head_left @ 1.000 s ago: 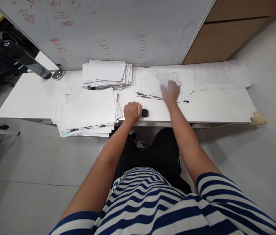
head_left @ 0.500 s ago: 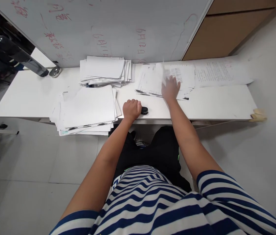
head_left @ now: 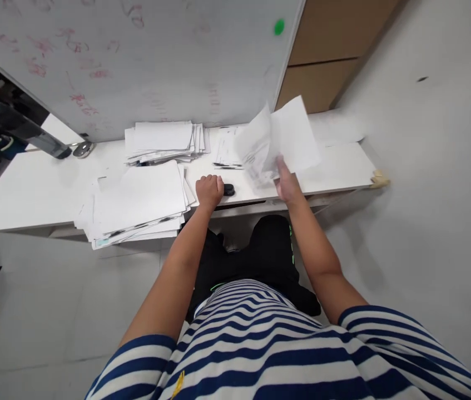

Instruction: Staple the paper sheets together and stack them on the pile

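Note:
My left hand [head_left: 209,191] is closed around what looks like a black stapler [head_left: 229,190], resting on the desk near its front edge. Only one rounded end pokes out past the fist. To the right, my right hand [head_left: 287,183] pinches loose paper sheets [head_left: 296,133] at their lower edge. They are lifted above the desk, fanned apart and curling, with print showing on one. Behind them, printed papers [head_left: 226,147] lie on the desk, partly covered by the raised sheets.
Two paper stacks sit left of my hands: a rear stack [head_left: 162,136] and a front stack [head_left: 139,197] overhanging the edge of the white desk [head_left: 30,189]. A computer mouse [head_left: 83,149] and a dark bottle [head_left: 47,141] are farther left. A whiteboard [head_left: 168,61] and cardboard boxes [head_left: 322,78] rise behind.
My right hand has gone from lying on the right-hand papers to gripping sheets and raising them toward me. My left hand keeps its hold. The camera view has shifted.

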